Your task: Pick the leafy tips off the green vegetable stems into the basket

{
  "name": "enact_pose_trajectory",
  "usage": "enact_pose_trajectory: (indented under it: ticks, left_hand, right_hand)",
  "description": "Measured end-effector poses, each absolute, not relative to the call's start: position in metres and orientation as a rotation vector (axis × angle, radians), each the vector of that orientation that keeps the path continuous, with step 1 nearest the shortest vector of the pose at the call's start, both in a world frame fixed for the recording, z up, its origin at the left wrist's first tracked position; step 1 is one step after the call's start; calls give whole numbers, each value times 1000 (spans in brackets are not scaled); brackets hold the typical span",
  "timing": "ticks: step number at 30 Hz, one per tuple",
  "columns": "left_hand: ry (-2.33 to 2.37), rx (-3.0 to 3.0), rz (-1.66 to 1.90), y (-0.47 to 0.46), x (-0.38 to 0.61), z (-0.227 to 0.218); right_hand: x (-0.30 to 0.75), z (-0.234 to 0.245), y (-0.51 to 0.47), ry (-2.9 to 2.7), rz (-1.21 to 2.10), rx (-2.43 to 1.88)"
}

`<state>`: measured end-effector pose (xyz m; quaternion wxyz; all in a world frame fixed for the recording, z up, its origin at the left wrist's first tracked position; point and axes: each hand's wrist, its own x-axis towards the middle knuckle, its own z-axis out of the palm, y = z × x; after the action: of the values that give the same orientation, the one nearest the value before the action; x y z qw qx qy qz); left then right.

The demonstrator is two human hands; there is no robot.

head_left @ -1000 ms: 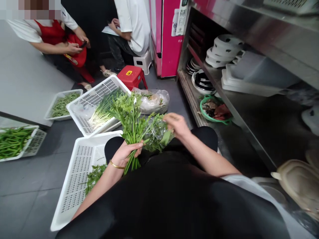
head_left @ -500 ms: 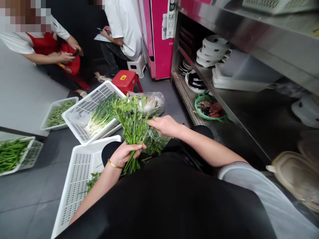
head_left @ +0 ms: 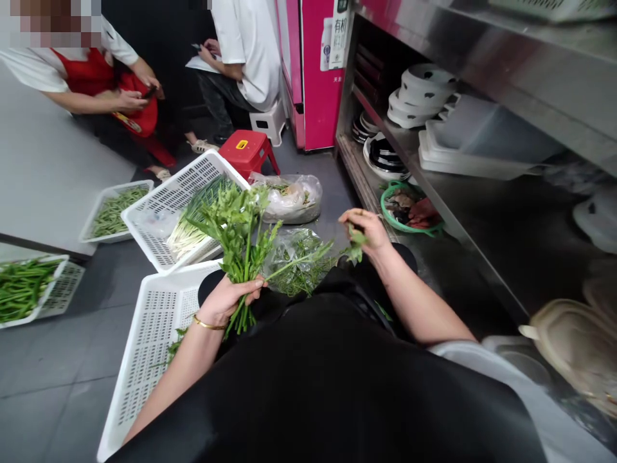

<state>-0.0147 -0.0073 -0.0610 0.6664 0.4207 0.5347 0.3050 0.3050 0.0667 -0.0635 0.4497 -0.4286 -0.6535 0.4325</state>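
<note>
My left hand is closed around the stems of an upright bunch of leafy greens, with one stalk slanting out to the right. To the right, my right hand pinches a small leafy sprig, apart from the bunch. Between the hands lies an open clear plastic bag holding green stems and trimmings. Under my left forearm, a white perforated basket contains a few leafy greens, partly hidden by the arm.
Scallions lie in a tilted white basket ahead. Bean baskets stand left. A red stool, a stuffed plastic bag and two seated people are beyond. A steel shelf with dishes and a green colander runs along the right.
My right hand has moved right, away from the bunch, and now carries a leafy sprig. The bunch in my left hand has shifted slightly left, uncovering more of the clear bag.
</note>
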Motion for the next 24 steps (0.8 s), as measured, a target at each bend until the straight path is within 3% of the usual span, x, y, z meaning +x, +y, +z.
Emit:
enact_pose_trajectory:
  ticks: [2,6,9,13,17,24]
  left_hand:
    - [1223,963,673,-6,-10,-62]
    - [1230,1012,644,-4,3,-64]
    - [1206,1029,630,-5,7,-64]
    - [1188,1059,580,-10,-7,-66]
    - [1246,946,665,-10,-16,-71]
    - [1135,941,598,1,13,-68]
  right_hand:
    - [299,-56,64,-1655,879,-1103]
    - [256,-43,48,-2508,521,-1031]
    - [235,-48,43,-2946,534,-819]
    - [263,-58,56,-2471,968,-774]
    - [287,-55,60,-1825,915,-1061]
    - [219,-47,30,-2909,329,-786]
